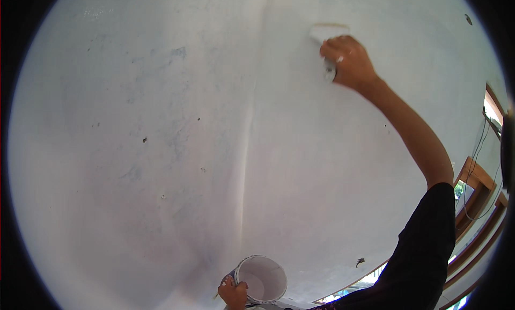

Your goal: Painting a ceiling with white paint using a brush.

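- Wide flat paintbrush with white-coated bristles [328,33]: bristles pressed against the white plastered wall [161,122], high up, just right of the inside corner.
- Right hand [347,62]: fist closed around the brush handle, arm stretched well upward.
- Left hand [233,293]: fingers clamped on the rim of a small round white paint pot [263,278], held low near the body.
- Wall: grey smudges and small dark specks show left of the corner.
- Risk: with the arm at full reach, paint may run down the handle; the pot, gripped by its rim only, could tip and spill.
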`<state>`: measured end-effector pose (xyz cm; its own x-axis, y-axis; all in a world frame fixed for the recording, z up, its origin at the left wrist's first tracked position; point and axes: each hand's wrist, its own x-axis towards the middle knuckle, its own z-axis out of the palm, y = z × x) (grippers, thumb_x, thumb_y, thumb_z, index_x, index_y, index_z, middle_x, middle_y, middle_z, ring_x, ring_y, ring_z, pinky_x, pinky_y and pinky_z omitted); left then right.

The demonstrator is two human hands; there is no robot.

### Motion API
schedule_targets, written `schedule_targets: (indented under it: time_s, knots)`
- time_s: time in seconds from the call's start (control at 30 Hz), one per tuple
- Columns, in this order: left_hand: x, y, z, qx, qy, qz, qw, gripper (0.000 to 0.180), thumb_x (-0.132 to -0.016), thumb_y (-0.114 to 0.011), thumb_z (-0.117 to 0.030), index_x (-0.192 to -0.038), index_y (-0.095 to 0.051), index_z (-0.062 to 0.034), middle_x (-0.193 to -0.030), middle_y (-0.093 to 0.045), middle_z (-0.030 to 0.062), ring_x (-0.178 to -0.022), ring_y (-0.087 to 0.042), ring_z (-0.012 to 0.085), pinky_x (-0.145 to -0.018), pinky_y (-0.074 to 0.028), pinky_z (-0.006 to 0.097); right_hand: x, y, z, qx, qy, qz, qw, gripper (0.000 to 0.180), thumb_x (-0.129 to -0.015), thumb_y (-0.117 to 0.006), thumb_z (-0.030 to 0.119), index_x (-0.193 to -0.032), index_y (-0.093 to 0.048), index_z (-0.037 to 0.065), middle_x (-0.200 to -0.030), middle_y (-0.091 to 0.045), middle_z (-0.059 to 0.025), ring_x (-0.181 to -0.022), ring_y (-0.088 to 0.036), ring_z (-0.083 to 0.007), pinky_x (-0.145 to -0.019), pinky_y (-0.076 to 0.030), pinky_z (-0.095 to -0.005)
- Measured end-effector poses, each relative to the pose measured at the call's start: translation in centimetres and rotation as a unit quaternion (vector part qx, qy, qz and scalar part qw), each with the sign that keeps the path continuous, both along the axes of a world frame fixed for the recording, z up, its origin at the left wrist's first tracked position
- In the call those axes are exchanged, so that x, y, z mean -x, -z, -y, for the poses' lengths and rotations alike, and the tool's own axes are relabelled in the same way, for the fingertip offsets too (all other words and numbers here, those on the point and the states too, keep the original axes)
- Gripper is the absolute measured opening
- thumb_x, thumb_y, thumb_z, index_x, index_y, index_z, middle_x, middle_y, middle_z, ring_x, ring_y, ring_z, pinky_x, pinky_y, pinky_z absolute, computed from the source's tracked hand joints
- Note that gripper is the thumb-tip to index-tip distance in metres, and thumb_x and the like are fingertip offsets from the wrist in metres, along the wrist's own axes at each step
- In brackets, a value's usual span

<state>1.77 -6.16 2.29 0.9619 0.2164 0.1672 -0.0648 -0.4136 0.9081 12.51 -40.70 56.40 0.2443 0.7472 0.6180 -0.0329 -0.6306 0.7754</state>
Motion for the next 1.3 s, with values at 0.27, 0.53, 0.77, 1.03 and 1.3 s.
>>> schedule_targets:
  time_s: [0.27, 0.53, 0.77, 1.03, 1.3]
  knots:
    - [0.0, 0.1, 0.3, 0.065, 0.006, -0.029, 0.997, 0.029, -0.049, -0.068, -0.011, -0.060, -0.046, 0.0031, -0.056, -0.045, 0.0157, -0.049, -0.040, 0.0306, -0.050, -0.035, 0.041, -0.8, 12.5, -8.8, -0.116, 0.014, -0.273, 0.955, 0.012, -0.066, -0.062, 0.002, -0.075, -0.058, 0.008, -0.069, -0.061, -0.0073, -0.062, -0.060, -0.0266, -0.055, -0.047, -0.0376]
    - [1.3, 3.6, -0.3, 0.021, 0.004, 0.029, 0.999, 0.030, -0.051, -0.069, -0.013, -0.058, -0.044, 0.0020, -0.055, -0.047, 0.0152, -0.050, -0.043, 0.0322, -0.050, -0.037, 0.041, -5.8, 15.1, -9.8, -0.419, -0.063, -0.491, 0.761, 0.013, -0.077, -0.065, 0.012, -0.087, -0.068, 0.005, -0.071, -0.068, -0.0100, -0.062, -0.065, -0.0247, -0.059, -0.052, -0.0361]
    - [1.2, 4.0, -0.8, -0.013, 0.021, 0.001, 1.000, 0.027, -0.053, -0.068, -0.015, -0.062, -0.051, 0.0046, -0.063, -0.054, 0.0208, -0.057, -0.052, 0.0390, -0.054, -0.042, 0.043, -9.7, 8.6, -7.3, -0.264, -0.090, -0.287, 0.917, 0.020, -0.079, -0.069, 0.025, -0.087, -0.070, 0.007, -0.076, -0.070, -0.0134, -0.069, -0.067, -0.0287, -0.069, -0.054, -0.0374]
    - [1.8, 2.4, -1.4, -0.003, -0.011, -0.005, 1.000, 0.029, -0.054, -0.067, -0.015, -0.064, -0.051, 0.0071, -0.065, -0.053, 0.0230, -0.061, -0.053, 0.0404, -0.057, -0.044, 0.043, -6.0, -0.2, -10.9, -0.381, 0.000, -0.073, 0.922, 0.016, -0.079, -0.073, 0.013, -0.081, -0.064, -0.001, -0.076, -0.067, -0.0133, -0.068, -0.067, -0.0193, -0.061, -0.057, -0.0343]
    - [0.1, 6.5, -1.4, 0.079, -0.028, 0.005, 0.996, 0.028, -0.055, -0.067, -0.017, -0.064, -0.056, 0.0069, -0.069, -0.059, 0.0254, -0.067, -0.061, 0.0432, -0.060, -0.048, 0.046, -6.7, 20.7, -9.6, -0.474, -0.348, -0.204, 0.783, 0.013, -0.084, -0.071, 0.002, -0.078, -0.060, 0.002, -0.070, -0.056, -0.0014, -0.070, -0.050, -0.0049, -0.063, -0.047, -0.0248]
